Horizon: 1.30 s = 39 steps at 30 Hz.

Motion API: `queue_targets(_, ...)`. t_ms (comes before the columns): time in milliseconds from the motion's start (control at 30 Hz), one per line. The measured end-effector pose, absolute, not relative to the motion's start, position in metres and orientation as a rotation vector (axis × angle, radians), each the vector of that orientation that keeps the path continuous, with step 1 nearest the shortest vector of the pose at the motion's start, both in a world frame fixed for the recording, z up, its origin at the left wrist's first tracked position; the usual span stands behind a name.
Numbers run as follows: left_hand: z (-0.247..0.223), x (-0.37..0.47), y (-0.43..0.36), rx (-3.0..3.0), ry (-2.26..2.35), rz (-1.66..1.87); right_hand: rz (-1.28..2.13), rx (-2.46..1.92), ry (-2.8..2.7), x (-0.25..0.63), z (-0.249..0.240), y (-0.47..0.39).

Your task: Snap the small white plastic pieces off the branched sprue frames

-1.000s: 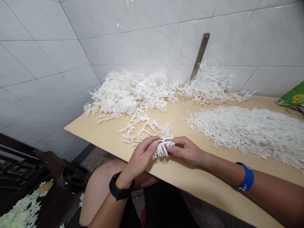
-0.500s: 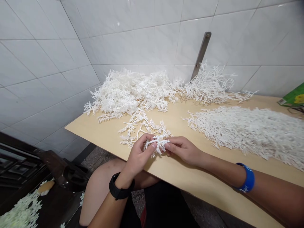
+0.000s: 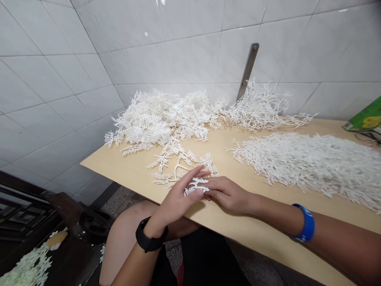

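Observation:
Near the front edge of the table, my left hand cups a white branching plastic sprig, its thumb lying over the piece and its fingers stretched behind it. From the other side, my right hand pinches the sprig's right end between thumb and fingers; the fingertips are partly hidden. Just behind my hands lie a few loose white sprigs with a thicker curved stem among them.
A tan tabletop stands against a tiled wall. A tangled heap of white sprigs sits at the back left, bare branched stems beside it. Small white pieces spread at right, near a green packet.
My left fingers have straightened and its thumb has moved right across the sprig. My hands are closer together, and less of the sprig shows. The camera view has shifted slightly.

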<state>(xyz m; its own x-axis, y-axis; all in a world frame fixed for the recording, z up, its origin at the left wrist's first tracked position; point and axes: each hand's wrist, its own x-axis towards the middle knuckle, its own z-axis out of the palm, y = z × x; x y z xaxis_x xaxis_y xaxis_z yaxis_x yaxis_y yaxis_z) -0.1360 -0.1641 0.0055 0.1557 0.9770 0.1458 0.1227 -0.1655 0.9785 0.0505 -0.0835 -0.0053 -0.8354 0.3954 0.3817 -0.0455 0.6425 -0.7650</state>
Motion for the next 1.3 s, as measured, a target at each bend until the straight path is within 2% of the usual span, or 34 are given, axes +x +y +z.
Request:
queue_targets(100,0.009,-0.129,-0.166,1.587,1.300,1.068,1.106,-0.359,-2.285,0.049,-0.008,-0.084)
queue_targets(233,0.009,-0.128,-0.164,1.585,1.298,1.108,1.164,-0.388,-2.270,0.050,-0.006,-0.084)
queue_targets(433,0.006,-0.129,-0.163,1.473,1.278,1.243,1.220,-0.433,-2.309,0.051,-0.001,-0.087)
queue_targets(667,-0.003,-0.139,-0.158,1.073,1.309,1.484,1.099,-0.351,-2.382,0.049,-0.001,-0.090)
queue_targets(967,0.008,-0.132,-0.164,1.585,1.411,1.183,0.921,-0.696,-2.167,0.051,-0.003,-0.087)
queue_targets(1300,0.005,-0.131,-0.165,1.699,1.351,1.047,0.794,-0.421,-2.203,0.051,-0.004,-0.087)
